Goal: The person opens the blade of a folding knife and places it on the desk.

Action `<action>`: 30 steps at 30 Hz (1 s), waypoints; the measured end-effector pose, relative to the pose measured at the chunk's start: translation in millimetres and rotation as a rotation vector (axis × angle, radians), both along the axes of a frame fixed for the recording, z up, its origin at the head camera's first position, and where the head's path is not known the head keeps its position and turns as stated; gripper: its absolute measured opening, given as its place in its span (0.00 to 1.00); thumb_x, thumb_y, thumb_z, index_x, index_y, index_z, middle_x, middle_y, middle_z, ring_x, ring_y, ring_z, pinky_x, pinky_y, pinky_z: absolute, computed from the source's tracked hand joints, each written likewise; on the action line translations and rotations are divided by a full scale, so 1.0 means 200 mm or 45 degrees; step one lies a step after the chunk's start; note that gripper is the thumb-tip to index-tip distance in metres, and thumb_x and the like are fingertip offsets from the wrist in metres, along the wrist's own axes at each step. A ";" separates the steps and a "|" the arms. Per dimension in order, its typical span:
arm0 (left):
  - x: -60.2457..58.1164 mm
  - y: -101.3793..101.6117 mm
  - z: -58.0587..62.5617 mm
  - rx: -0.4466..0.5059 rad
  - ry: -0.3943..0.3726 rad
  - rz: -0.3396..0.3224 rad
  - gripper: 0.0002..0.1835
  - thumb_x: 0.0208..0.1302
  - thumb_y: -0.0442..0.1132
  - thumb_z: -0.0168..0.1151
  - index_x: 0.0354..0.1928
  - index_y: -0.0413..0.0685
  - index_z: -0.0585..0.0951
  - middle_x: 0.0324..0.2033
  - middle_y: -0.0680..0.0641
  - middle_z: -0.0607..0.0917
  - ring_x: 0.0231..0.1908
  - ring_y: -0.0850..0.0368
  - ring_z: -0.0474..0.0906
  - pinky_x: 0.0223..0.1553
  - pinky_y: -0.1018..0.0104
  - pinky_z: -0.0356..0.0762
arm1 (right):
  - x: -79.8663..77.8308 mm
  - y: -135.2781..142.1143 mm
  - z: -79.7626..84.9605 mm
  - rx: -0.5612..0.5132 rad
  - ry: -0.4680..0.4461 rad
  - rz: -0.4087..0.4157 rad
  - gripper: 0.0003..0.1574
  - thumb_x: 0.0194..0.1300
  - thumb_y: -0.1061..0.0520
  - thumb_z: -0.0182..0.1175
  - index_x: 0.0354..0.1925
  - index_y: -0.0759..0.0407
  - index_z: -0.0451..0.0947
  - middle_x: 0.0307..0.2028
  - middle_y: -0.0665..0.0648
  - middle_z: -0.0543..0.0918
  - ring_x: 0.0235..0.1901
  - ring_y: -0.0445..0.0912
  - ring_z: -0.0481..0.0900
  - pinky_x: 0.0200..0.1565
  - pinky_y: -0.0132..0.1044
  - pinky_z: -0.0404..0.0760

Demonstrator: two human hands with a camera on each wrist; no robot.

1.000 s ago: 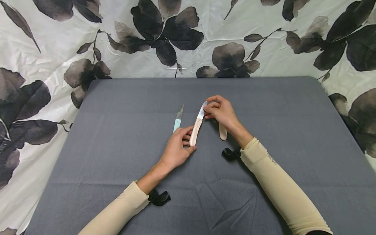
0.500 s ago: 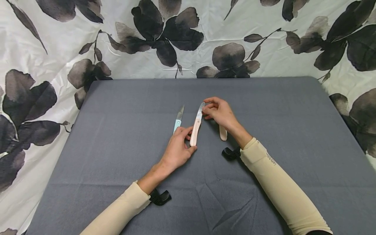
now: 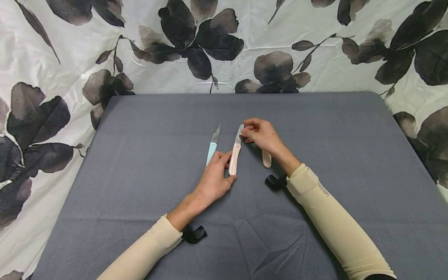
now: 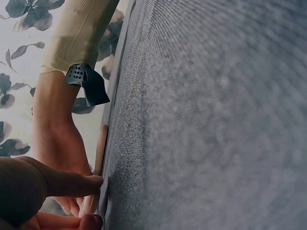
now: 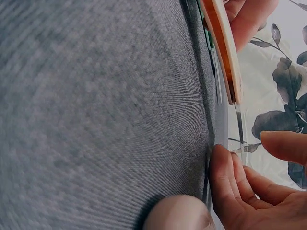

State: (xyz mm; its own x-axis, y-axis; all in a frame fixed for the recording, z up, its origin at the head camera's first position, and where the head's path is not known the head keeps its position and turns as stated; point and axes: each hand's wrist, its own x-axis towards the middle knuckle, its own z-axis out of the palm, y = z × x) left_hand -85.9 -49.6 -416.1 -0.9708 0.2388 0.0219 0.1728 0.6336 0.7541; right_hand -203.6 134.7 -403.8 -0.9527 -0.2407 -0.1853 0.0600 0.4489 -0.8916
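I judge it positioning: mid-frame, the left hand [image 3: 214, 179] pinches the pink knife [image 3: 233, 160], the right hand [image 3: 264, 135] is relaxed; next needs steadiness.

At the frame's centre, the slim knife with a pale pink handle [image 3: 235, 157] has a silvery blade; left of it, the slim knife with a light blue handle [image 3: 211, 150] has a grey one. The cloth-covered bench [image 3: 157, 155] is plain grey; the white fabric backdrop [image 3: 224, 70] above carries black and taupe flowers.
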 end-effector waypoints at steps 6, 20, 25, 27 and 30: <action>0.00 0.00 0.01 -0.055 0.011 -0.018 0.38 0.58 0.28 0.76 0.72 0.42 0.74 0.50 0.41 0.76 0.43 0.52 0.76 0.47 0.57 0.79 | 0.00 0.00 0.00 0.065 0.026 0.033 0.28 0.79 0.57 0.57 0.71 0.68 0.71 0.54 0.70 0.81 0.50 0.63 0.86 0.51 0.48 0.88; 0.00 0.01 0.04 -0.156 -0.022 -0.046 0.36 0.60 0.30 0.76 0.71 0.41 0.74 0.50 0.43 0.75 0.42 0.54 0.75 0.45 0.57 0.80 | -0.01 0.00 0.01 0.256 0.054 0.093 0.31 0.77 0.55 0.58 0.70 0.70 0.72 0.46 0.65 0.85 0.28 0.43 0.79 0.33 0.32 0.73; -0.01 0.01 0.04 -0.168 -0.027 -0.049 0.38 0.59 0.31 0.76 0.72 0.41 0.73 0.50 0.42 0.75 0.42 0.53 0.75 0.47 0.56 0.80 | -0.02 -0.01 0.02 0.285 0.052 0.099 0.30 0.78 0.55 0.58 0.70 0.70 0.72 0.44 0.65 0.84 0.25 0.39 0.76 0.33 0.33 0.72; -0.02 0.01 0.05 -0.167 -0.032 -0.047 0.39 0.59 0.31 0.76 0.72 0.41 0.73 0.50 0.42 0.75 0.43 0.53 0.76 0.48 0.56 0.80 | -0.02 -0.01 0.02 0.291 0.054 0.107 0.30 0.78 0.55 0.57 0.70 0.70 0.72 0.44 0.65 0.84 0.25 0.39 0.75 0.33 0.33 0.72; -0.02 0.01 0.05 -0.167 -0.040 -0.045 0.39 0.59 0.30 0.76 0.73 0.39 0.72 0.51 0.42 0.75 0.44 0.52 0.76 0.49 0.55 0.81 | -0.02 -0.01 0.02 0.297 0.058 0.116 0.30 0.78 0.55 0.57 0.69 0.71 0.73 0.43 0.64 0.84 0.24 0.38 0.75 0.34 0.32 0.72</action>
State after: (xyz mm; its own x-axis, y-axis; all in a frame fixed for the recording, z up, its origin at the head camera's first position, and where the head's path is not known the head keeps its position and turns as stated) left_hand -90.1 -47.0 -406.4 -0.9615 0.2715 -0.0420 0.1742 0.7208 0.6709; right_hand -207.7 132.9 -399.8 -0.9377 -0.2820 -0.2031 -0.0284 0.6447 -0.7639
